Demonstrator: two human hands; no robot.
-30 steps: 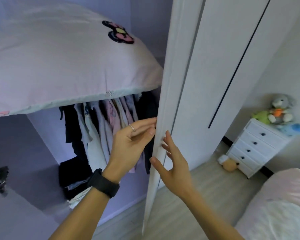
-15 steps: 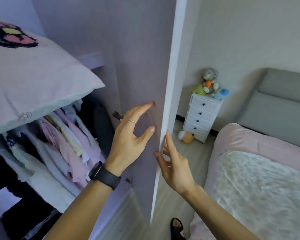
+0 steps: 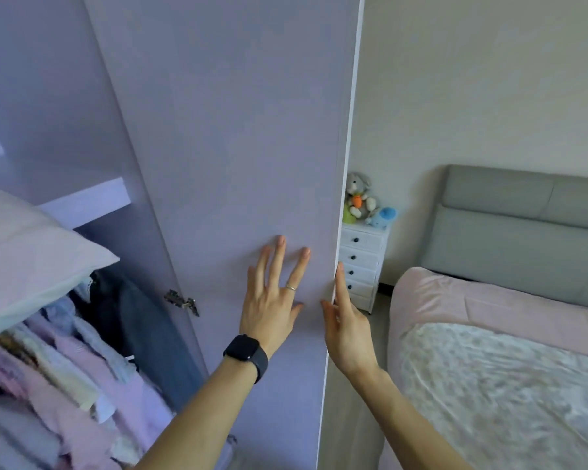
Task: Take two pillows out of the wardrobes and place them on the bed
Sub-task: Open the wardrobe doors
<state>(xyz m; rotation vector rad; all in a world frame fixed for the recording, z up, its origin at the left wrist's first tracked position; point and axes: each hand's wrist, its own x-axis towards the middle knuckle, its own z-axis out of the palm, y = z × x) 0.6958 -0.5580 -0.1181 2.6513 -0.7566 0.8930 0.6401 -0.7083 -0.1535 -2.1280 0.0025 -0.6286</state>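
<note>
A pale pink pillow (image 3: 24, 259) lies on a wardrobe shelf at the left, its corner jutting out over the hanging clothes. The lilac wardrobe door (image 3: 238, 147) stands swung wide open in the middle. My left hand (image 3: 272, 296), with a ring and a black watch, rests flat with spread fingers on the door's inner face. My right hand (image 3: 345, 327) touches the door's white outer edge with fingers apart. The bed (image 3: 510, 351), with a pink sheet and a patterned cover, lies at the right and carries no pillow that I can see.
Clothes (image 3: 65, 368) hang under the shelf. A door hinge (image 3: 182, 301) sits on the inner side. A white chest of drawers (image 3: 362, 266) with soft toys (image 3: 364, 201) stands by the wall beyond the door. A grey headboard (image 3: 523, 225) backs the bed.
The door has swung further open to the right. My left hand went from its edge to flat on the inner face. The view turned right, showing more of the bed.
</note>
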